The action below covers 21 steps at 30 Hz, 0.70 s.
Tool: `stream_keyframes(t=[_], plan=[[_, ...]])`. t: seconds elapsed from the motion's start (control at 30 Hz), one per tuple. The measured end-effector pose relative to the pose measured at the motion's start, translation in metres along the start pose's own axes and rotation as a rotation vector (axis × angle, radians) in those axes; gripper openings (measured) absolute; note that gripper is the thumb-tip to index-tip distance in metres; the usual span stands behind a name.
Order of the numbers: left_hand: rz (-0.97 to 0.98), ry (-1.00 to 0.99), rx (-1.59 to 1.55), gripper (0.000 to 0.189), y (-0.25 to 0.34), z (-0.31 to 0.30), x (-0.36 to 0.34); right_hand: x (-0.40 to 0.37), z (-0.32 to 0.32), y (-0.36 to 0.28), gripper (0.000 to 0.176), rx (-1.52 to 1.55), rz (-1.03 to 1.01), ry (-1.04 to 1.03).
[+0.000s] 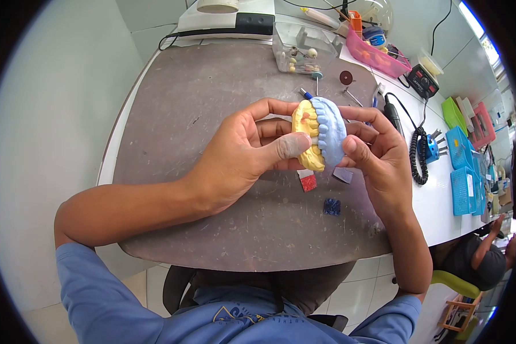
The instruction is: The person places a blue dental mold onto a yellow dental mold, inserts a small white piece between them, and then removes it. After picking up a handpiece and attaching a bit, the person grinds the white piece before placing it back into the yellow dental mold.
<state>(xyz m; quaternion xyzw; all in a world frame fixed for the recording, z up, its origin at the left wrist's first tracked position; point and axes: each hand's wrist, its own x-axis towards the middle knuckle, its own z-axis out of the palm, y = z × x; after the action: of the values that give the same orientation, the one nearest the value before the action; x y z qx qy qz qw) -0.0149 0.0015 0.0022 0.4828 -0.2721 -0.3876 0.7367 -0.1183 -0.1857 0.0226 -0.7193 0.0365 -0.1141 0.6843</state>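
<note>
A yellow dental cast (312, 158) and a light blue dental cast (333, 131) are held up over the brown work mat (212, 241), tooth rows facing and touching. My left hand (243, 146) is closed on the yellow cast, its thumb, dusted white, pressing the near side. On the other side, my right hand (384, 157) grips the blue cast between thumb and fingers. Below them lie a red-and-white piece (308, 182), a greyish piece (343, 175) and a dark blue square (332, 206). The fingertips behind the casts are partly hidden.
Behind the casts stand a clear plastic box (281, 57) of small tools and a pink tray (378, 62). A brown disc (346, 78), a black handpiece (393, 114) and its coiled cord (418, 163) lie rightward. Blue baskets (463, 192) line the right; another person (487, 261) sits beyond.
</note>
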Motion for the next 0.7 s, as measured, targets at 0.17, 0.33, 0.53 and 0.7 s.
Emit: stream_keyframes(t=[0.17, 0.33, 0.53, 0.7], plan=[[0.006, 0.012, -0.002, 0.045, -0.0022, 0.001, 0.0002, 0.0003, 0.0005, 0.0017, 0.041, -0.166, -0.083, 0.02], [-0.002, 0.009, -0.027, 0.047, -0.0024, 0.0019, -0.0001, -0.0005, 0.0025, 0.0015, 0.04, -0.108, -0.094, 0.0], [-0.006, 0.002, -0.053, 0.049, 0.0007, 0.0035, -0.0002, 0.0006, -0.0004, 0.0005, 0.044, -0.053, -0.059, -0.065], [-0.012, 0.001, -0.055, 0.049, 0.0005, 0.0028, -0.0002, 0.0004, -0.0016, -0.0012, 0.046, -0.048, -0.047, -0.077]])
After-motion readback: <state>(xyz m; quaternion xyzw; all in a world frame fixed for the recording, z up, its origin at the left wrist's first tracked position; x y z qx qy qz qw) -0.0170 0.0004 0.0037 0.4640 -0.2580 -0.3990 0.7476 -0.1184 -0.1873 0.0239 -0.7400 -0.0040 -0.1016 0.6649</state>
